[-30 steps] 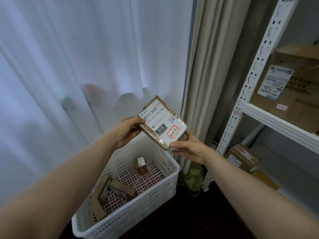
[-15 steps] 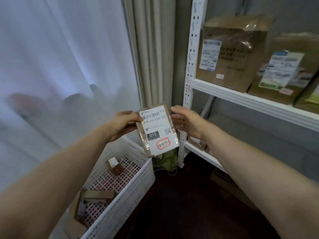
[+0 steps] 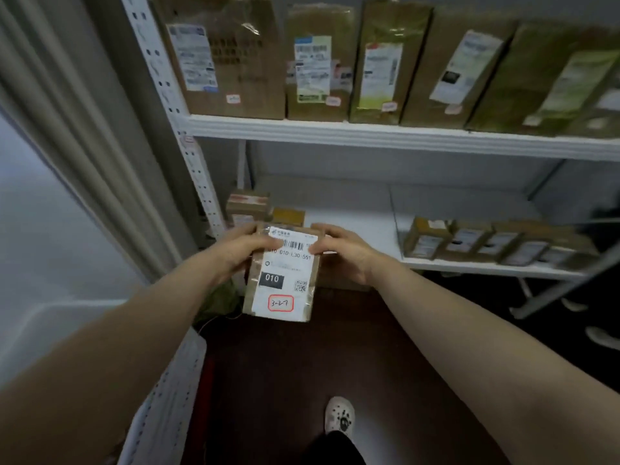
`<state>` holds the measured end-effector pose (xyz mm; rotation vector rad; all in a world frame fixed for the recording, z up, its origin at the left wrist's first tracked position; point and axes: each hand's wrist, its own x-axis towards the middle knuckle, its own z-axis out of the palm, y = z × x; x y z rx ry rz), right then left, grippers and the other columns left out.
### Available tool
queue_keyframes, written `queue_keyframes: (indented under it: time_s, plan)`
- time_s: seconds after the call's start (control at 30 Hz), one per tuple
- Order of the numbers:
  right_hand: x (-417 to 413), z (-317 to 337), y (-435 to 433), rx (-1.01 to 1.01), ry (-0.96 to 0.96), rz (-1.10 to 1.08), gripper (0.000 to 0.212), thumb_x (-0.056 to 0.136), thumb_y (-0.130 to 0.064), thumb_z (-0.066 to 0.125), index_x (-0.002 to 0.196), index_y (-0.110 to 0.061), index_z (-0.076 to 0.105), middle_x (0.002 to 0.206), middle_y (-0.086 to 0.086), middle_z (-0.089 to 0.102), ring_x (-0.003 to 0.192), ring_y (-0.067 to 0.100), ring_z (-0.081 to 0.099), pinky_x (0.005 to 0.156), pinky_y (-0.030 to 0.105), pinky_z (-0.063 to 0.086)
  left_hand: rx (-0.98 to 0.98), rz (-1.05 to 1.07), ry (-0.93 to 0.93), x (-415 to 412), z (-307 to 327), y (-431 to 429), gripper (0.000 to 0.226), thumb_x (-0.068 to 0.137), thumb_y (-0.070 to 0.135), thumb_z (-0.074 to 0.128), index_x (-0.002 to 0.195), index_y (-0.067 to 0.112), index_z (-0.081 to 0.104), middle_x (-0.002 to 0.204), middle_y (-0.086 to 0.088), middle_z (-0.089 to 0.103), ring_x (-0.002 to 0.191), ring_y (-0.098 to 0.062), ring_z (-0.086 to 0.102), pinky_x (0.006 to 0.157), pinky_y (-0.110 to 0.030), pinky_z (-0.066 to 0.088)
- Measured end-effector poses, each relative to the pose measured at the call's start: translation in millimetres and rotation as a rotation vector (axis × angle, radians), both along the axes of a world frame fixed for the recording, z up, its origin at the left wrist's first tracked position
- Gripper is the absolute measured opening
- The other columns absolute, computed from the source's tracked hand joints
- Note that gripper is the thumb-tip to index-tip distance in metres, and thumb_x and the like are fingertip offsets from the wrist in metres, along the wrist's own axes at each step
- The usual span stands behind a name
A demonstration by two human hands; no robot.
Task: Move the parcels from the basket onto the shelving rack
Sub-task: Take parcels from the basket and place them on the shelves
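Note:
A flat brown parcel [image 3: 281,283] with a white label, a black "010" patch and a red-framed handwritten tag hangs in front of the white shelving rack [image 3: 369,133]. My left hand [image 3: 240,251] grips its upper left edge, thumb over the label. My right hand [image 3: 342,250] grips its upper right edge. The parcel is held just in front of the rack's lower shelf [image 3: 355,223]. Only the rim of the white perforated basket [image 3: 174,391] shows at the lower left; its contents are out of view.
Several large brown and green parcels [image 3: 318,62] stand in a row on the upper shelf. Small boxes [image 3: 248,204] sit at the lower shelf's left end and a row of small parcels [image 3: 486,241] at its right. A grey curtain [image 3: 77,129] hangs left. My shoe [image 3: 339,416] stands on the dark floor.
The view has swung right from the basket to the rack. Both hands carried the parcel rightward and down toward the lower shelf, turning it upright with the label facing me.

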<state>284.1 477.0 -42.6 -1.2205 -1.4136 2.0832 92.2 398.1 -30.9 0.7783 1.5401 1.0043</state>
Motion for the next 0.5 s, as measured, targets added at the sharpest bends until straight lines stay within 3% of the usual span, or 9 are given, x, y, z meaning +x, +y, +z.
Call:
queue_keyframes:
  time_s: [0.07,0.13,0.23,0.3,0.5]
  plan:
    - [31,-1,-1,0.002,-0.028,-0.029,0.059,0.078,0.005,0.066,0.129,-0.021,0.05,0.113,0.011,0.065,0.105,0.027,0.062,0.088,0.046,0.054,-0.014,-0.114,0.05,27,-2,11,0.034,0.076,0.008,0.073,0.108,0.017,0.065,0.097,-0.007,0.074,0.097,-0.027,0.069,0.096,-0.046,0.049]
    - [62,-2,4,0.048,-0.071,-0.05,0.063,0.078,0.007,0.067,0.133,-0.017,0.047,0.114,0.009,0.062,0.102,0.022,0.061,0.085,0.037,0.055,-0.029,-0.188,0.067,53,-5,24,0.059,0.07,0.009,0.077,0.125,0.015,0.058,0.102,-0.006,0.073,0.098,-0.024,0.068,0.095,-0.043,0.05]
    - [106,-6,18,0.178,-0.23,0.011,0.075,0.073,-0.001,0.075,0.14,-0.011,0.043,0.131,0.006,0.054,0.115,0.019,0.054,0.104,0.033,0.044,-0.054,-0.279,0.103,97,-9,45,0.082,0.069,0.002,0.078,0.141,0.014,0.041,0.107,-0.007,0.071,0.096,-0.021,0.068,0.083,-0.033,0.053]
    - [131,-10,29,0.26,-0.354,0.096,0.084,0.07,-0.004,0.079,0.144,-0.013,0.04,0.138,0.005,0.049,0.122,0.018,0.05,0.107,0.031,0.04,-0.066,-0.33,0.139,128,-14,60,0.092,0.069,-0.001,0.078,0.147,0.015,0.032,0.115,-0.007,0.066,0.096,-0.02,0.067,0.08,-0.031,0.053]
    - [208,-41,79,0.353,-0.527,0.172,0.091,0.067,-0.013,0.085,0.144,-0.009,0.036,0.136,0.004,0.052,0.121,0.018,0.05,0.092,0.021,0.04,-0.077,-0.453,0.358,223,-44,120,0.106,0.069,-0.003,0.078,0.152,0.019,0.017,0.122,-0.001,0.056,0.088,-0.007,0.061,0.066,-0.017,0.049]
